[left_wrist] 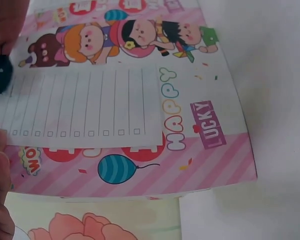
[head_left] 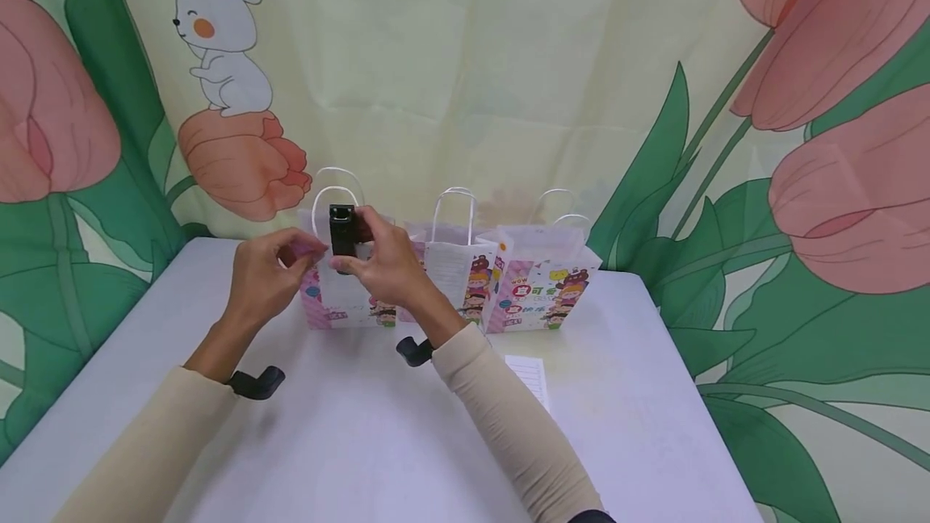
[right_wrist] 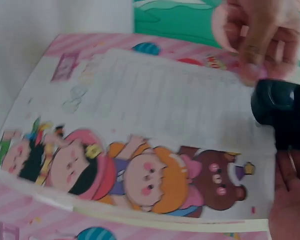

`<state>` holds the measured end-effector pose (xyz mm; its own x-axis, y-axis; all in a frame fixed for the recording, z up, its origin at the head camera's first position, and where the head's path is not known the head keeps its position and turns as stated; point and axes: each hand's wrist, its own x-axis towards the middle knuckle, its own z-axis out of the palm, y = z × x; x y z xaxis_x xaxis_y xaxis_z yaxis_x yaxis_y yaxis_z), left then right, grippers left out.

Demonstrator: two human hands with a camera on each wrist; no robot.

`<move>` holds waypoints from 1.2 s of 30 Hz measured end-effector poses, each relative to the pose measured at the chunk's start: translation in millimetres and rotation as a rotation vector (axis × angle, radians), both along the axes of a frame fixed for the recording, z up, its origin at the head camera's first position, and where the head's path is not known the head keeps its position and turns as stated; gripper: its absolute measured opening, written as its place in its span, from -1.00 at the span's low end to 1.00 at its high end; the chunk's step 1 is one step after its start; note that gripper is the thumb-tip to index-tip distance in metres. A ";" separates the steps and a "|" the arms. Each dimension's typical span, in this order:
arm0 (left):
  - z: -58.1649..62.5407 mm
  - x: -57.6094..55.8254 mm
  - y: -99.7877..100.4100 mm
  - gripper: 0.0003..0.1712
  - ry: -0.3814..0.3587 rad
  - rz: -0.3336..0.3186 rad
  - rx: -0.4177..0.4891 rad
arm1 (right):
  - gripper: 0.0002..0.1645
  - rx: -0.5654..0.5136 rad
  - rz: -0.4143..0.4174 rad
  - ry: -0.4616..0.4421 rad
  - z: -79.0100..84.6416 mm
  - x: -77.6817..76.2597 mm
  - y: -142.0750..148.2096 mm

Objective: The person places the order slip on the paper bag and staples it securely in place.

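Observation:
My right hand [head_left: 392, 261] grips a black stapler [head_left: 342, 231] upright at the top edge of the leftmost paper gift bag [head_left: 316, 301]. A lined checklist sheet [left_wrist: 90, 102] lies flat against that bag's front, over part of its pink and cartoon print. With thumb and fingertips, my left hand [head_left: 270, 273] pinches the sheet's upper left corner at the bag's top edge, beside the stapler. In the right wrist view the stapler's rounded black end [right_wrist: 270, 102] overlaps the sheet's top edge, and the left hand's thumb is right next to it.
A middle gift bag [head_left: 475, 305] with a lined sheet [head_left: 446, 269] on its front stands close by. To its right is another printed bag [head_left: 541, 293] with white handles. Another lined sheet [head_left: 534, 378] lies on the white table [head_left: 625, 426], partly behind the right forearm. A flowered curtain [head_left: 465, 63] hangs behind.

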<state>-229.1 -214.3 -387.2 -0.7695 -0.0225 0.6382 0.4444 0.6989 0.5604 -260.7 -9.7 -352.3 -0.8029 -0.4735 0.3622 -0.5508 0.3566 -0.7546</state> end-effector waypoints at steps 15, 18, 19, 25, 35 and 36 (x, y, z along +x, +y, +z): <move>-0.2 1.1 1.4 -0.84 -0.039 0.015 0.022 | -0.16 -0.344 0.025 0.024 3.4 -4.9 9.8; -0.5 1.1 1.5 -0.84 -0.045 0.015 0.028 | -0.05 -0.356 0.027 0.055 4.9 -4.0 12.0; -0.6 1.2 1.6 -0.84 -0.046 0.015 0.028 | -0.02 -0.362 0.032 0.062 5.4 -3.1 13.1; -0.8 1.7 1.8 -0.86 -0.052 0.008 0.034 | -0.09 -0.355 0.062 0.126 5.9 5.1 23.7; -1.3 3.3 0.8 -0.84 -0.058 0.019 0.042 | -0.33 -0.295 0.094 0.155 1.4 16.9 43.0; -1.4 3.1 0.8 -0.84 -0.056 0.018 0.041 | -0.34 -0.285 0.092 0.158 0.4 17.8 45.2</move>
<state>-225.9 -213.5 -388.6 -0.8033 -0.0618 0.5923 0.3993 0.6821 0.6127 -242.9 35.5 -351.8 -0.6846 -0.4031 0.6073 -0.6891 0.0863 -0.7195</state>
